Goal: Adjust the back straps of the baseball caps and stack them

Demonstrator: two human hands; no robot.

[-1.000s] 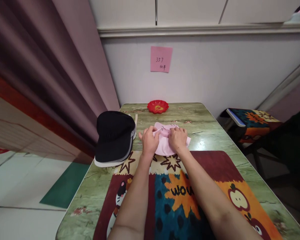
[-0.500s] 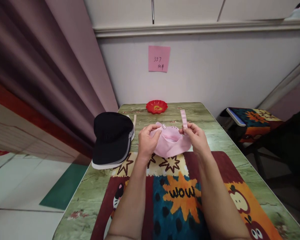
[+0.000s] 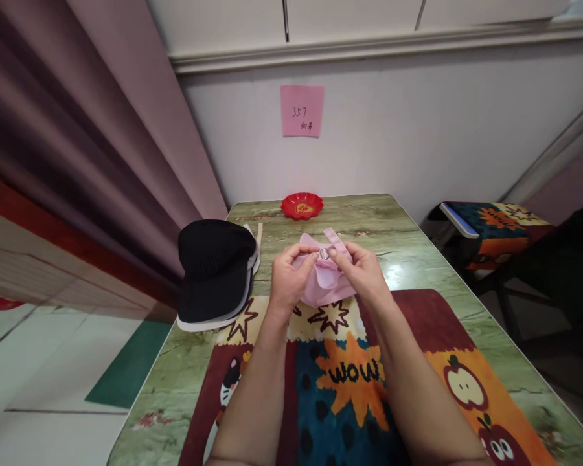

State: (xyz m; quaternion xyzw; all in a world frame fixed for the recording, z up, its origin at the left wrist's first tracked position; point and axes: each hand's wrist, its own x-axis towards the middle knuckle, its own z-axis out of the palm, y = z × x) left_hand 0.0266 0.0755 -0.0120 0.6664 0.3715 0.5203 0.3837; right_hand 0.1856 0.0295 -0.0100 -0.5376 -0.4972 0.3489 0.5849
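Observation:
A pink cap point(image 3: 326, 285) is between my two hands above the far edge of the patterned mat, its back strap toward the wall. My left hand point(image 3: 291, 275) pinches the strap end that carries a small metal buckle point(image 3: 325, 253). With thumb and fingers closed, my right hand point(image 3: 364, 268) grips the loose pink strap point(image 3: 337, 242) right at the buckle; its free end sticks up past the fingers. Whether the strap passes through the buckle I cannot tell. Left of my hands, a black cap point(image 3: 216, 259) lies stacked on lighter caps.
A red scalloped dish point(image 3: 302, 206) sits at the table's back edge. The colourful mat point(image 3: 340, 401) lies under my forearms on the green wood-patterned table point(image 3: 155, 382). Behind is a wall with a pink note point(image 3: 302, 110). A curtain hangs at left; a stool point(image 3: 495, 223) stands at right.
My right hand has moved left, bringing the loose strap from the cap's right side to the buckle at my left fingers. The cap is now folded closer together.

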